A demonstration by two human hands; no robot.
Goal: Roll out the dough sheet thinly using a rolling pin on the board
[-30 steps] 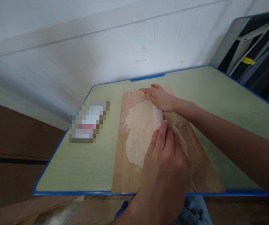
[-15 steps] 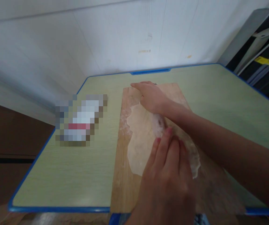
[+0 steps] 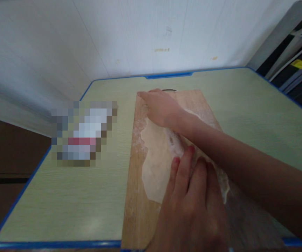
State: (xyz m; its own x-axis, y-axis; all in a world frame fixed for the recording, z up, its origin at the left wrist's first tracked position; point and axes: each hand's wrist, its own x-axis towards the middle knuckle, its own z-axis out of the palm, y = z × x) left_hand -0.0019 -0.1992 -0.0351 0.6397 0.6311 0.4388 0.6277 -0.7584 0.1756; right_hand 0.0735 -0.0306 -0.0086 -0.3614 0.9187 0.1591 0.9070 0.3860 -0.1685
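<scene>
A thin, uneven sheet of pale dough lies spread on a floured wooden cutting board. Across it slants a flour-coated rolling pin, seen only in the gap between my hands. My right hand reaches over from the right and is closed over the pin's far end, near the board's far left corner; its fingers are partly hidden. Closer to me, my left hand rests over the near end, fingers pointing forward and bent onto it. My right forearm hides part of the dough.
The board lies on a light green table with a blue rim. A blurred-out flat item rests to the left. A white wall stands behind the table, and a dark rack is at the far right.
My right hand and the visible part of the pin have shifted a little left over the dough. A dark handle now shows at the board's far edge. The view has shifted slightly.
</scene>
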